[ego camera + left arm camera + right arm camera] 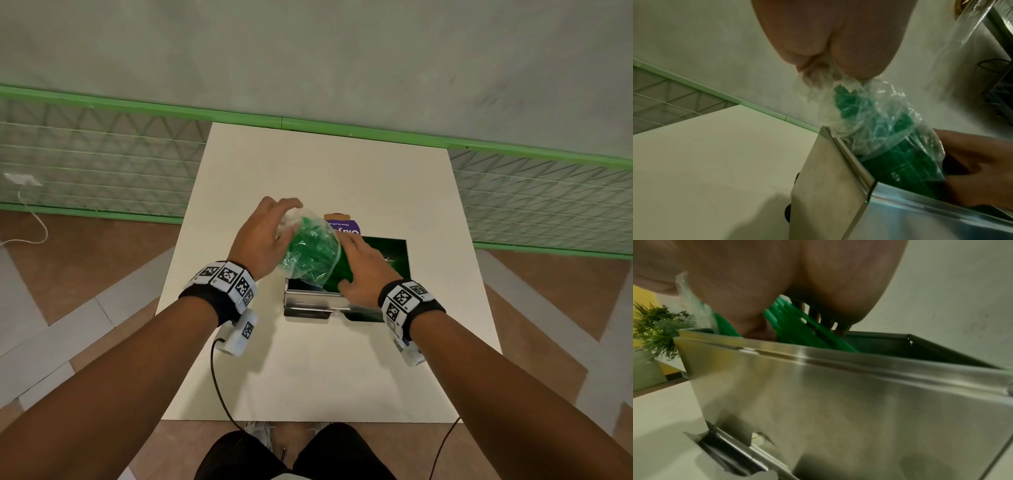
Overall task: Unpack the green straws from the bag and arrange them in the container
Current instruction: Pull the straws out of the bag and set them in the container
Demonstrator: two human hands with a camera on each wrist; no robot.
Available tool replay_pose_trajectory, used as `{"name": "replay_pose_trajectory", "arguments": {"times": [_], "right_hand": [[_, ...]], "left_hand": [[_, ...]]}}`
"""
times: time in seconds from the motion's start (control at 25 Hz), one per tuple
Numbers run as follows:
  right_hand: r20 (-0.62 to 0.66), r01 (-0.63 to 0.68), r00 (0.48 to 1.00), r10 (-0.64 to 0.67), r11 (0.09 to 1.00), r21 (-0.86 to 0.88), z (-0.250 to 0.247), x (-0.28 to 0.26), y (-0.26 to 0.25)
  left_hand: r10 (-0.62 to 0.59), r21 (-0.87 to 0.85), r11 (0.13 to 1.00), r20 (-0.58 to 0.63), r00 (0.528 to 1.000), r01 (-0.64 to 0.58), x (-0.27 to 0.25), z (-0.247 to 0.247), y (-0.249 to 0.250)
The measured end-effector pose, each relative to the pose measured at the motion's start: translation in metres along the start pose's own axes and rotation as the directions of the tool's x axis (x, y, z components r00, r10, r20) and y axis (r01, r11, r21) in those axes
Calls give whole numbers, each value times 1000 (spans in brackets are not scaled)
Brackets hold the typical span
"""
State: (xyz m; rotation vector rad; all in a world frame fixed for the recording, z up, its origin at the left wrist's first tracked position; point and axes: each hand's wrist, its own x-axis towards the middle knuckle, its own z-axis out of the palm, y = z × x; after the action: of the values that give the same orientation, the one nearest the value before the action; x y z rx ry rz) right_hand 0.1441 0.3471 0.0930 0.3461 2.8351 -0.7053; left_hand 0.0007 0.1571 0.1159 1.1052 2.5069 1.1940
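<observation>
Your left hand [260, 236] pinches the bunched end of the clear bag [869, 113] | your right hand [364, 270] grips the green straws [797, 327] — half out, slanting into the steel container [838, 394] on the white table [308, 370].

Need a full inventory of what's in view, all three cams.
Straws: one bundle, green, angled into the container, upper ends still inside the bag.
Bag: one, clear plastic, crumpled over the straws' upper ends.
Container: one, steel, open top, on the table.
Table: one, white, in front of the person.
Purple label: one, behind the container; what it belongs to is hidden.
Plant: one, green, background of the right wrist view.
Wrist bands: two, black with checkered markers.
Left hand: grips the bag's top.
Right hand: holds the straws at the container's mouth.
</observation>
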Motion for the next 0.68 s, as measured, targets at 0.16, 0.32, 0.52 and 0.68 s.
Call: {"name": "replay_pose_trajectory", "arguments": {"times": [0.16, 0.32, 0.52, 0.68], "right_hand": [[-10, 11, 1000, -11, 1000, 3, 1, -2, -5], [11, -15, 1000, 16, 997, -76, 2, 2, -2], [-3, -3, 1000, 2, 999, -48, 2, 2, -4], [-12, 27, 1000, -28, 997, -73, 5, 8, -14]], "left_hand": [[-17, -10, 1000, 32, 999, 17, 4, -4, 0], [-94, -75, 993, -111, 989, 86, 6, -12, -4], [-164, -184, 972, -100, 981, 144, 8, -18, -10], [-182, -192, 968, -97, 978, 161, 8, -18, -13]]}}
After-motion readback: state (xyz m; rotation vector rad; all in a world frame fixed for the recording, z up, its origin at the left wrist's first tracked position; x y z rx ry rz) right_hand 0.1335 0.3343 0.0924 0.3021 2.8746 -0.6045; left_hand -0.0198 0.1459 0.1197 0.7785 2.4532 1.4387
